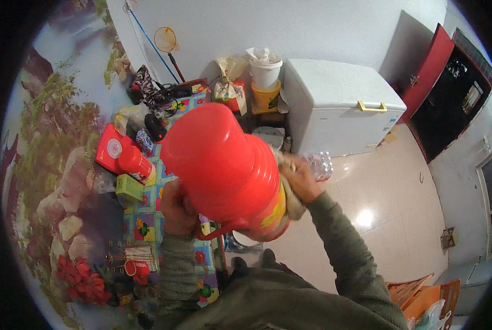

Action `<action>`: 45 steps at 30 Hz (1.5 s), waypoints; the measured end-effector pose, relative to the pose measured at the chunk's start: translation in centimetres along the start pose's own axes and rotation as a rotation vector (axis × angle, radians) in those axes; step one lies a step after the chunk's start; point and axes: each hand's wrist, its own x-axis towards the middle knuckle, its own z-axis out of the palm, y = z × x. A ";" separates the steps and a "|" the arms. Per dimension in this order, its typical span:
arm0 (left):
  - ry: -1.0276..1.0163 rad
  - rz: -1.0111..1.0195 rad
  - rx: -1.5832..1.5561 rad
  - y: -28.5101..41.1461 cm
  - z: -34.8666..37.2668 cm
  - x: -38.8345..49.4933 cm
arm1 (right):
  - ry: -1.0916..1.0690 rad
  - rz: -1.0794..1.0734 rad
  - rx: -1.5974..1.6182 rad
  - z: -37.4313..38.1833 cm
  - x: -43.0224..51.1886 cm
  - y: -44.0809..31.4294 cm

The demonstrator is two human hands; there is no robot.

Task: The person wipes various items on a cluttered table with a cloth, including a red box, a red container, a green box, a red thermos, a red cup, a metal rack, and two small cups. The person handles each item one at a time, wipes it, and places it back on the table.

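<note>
A red plastic thermos flask (229,177) with a yellow-patterned band hangs tilted in front of me, above the table's edge. My left hand (178,210) grips it on the left side at its handle; the flask hides part of the fingers. On the other side my right hand (301,177) holds a pale cloth (294,202) against the flask's wall. The table (151,216) to the left bears a bright flowered cover. On it lie a yellow-green box (129,187), a red canister (135,163) and a red mug (140,270).
A white chest freezer (345,82) stands against the back wall, beside a white bucket (265,74) stacked on a yellow bucket (266,97). Shrink-wrapped bottles (320,165) sit on the tiled floor (386,198). Orange wooden furniture (427,297) is at lower right, and a red door (429,70) stands ajar.
</note>
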 end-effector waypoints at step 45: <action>-0.870 -0.056 0.416 0.0 7.8 1.1 | -0.485 0.285 0.148 -0.5 -0.4 1.2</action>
